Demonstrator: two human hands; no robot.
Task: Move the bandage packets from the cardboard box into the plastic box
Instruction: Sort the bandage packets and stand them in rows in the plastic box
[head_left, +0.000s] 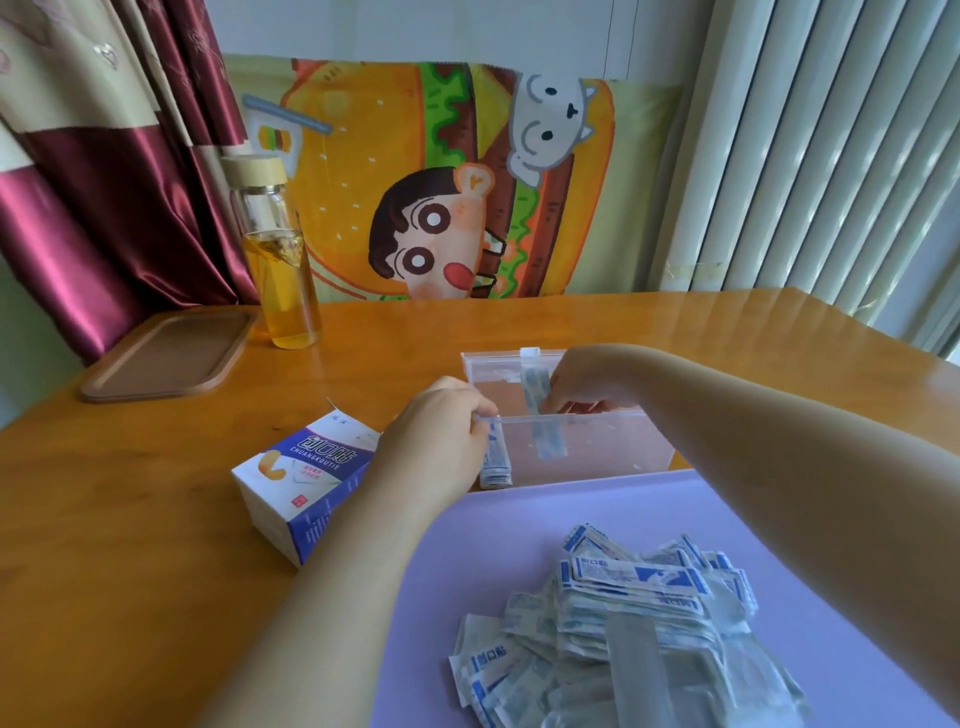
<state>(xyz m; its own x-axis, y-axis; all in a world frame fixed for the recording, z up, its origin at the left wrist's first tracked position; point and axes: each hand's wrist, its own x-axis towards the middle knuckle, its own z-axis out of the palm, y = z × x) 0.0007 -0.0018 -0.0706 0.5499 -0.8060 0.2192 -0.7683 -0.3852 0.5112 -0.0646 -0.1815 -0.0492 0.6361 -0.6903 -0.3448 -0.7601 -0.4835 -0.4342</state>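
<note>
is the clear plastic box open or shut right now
Open: the right hand reaches down inside the plastic box holding bandage packets, and the left hand grips its front rim.

Orange-brown wooden table, glossy, fills the centre and lower left. Lilac mat on it, lower right. Maroon and cream curtain, upper left. White vertical blinds, upper right, daylight through the slats. Cartoon burger cloth against a pale wall, top centre.
</note>
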